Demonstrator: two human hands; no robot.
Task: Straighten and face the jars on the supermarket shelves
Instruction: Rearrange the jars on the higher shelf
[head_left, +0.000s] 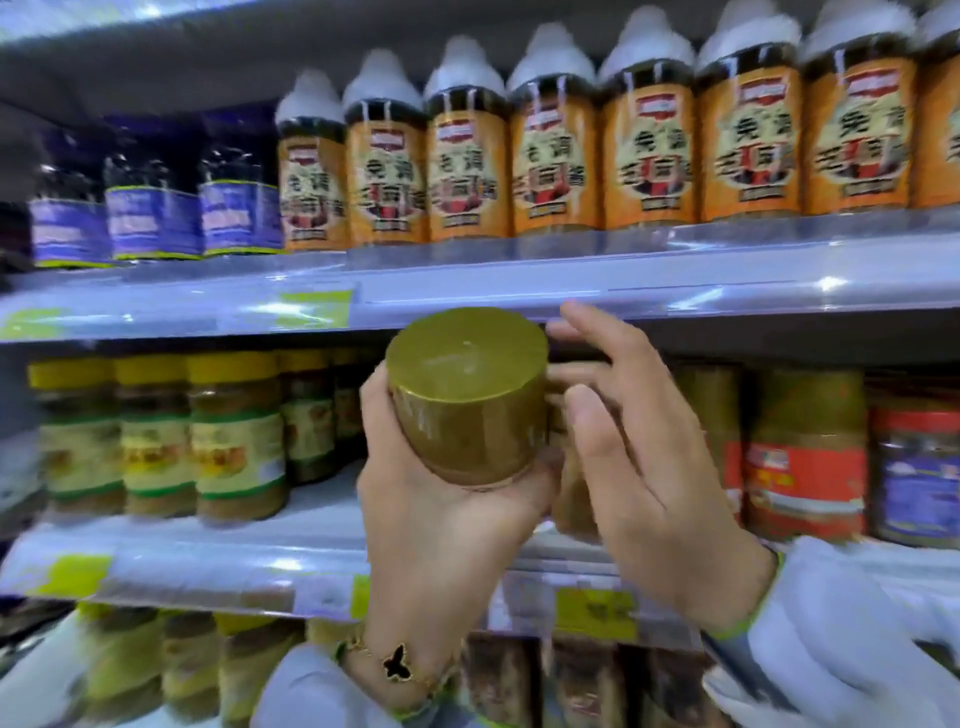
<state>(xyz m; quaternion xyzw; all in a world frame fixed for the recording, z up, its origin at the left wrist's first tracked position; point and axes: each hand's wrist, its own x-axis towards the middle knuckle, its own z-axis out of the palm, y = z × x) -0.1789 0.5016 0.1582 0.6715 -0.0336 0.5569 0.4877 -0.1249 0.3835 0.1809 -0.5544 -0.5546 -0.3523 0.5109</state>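
Head view: the left hand (441, 499) cups a gold-lidded jar (470, 395) from below, fingers and thumb curled round its body, lifted clear of the middle shelf (208, 561) and tipped so the lid faces the camera; the right hand (639, 457) hangs just beside it with fingers spread and loosely bent, holding nothing, though whether its fingertips touch the jar is hard to tell (the frame is blurred). The step in hand looks like taking one jar out to turn it; the next move likely calls for setting it upright, label forward, into the gap on that shelf between the yellow-lidded jars (156, 436) and the red-labelled jars (805, 467); the gap is narrow, so neighbours could be knocked. Above, orange-labelled bottles (649, 150) stand in a tidy row beside blue-labelled bottles (156, 213); yellow price tags (314, 309) line the shelf edges; more jars sit below.
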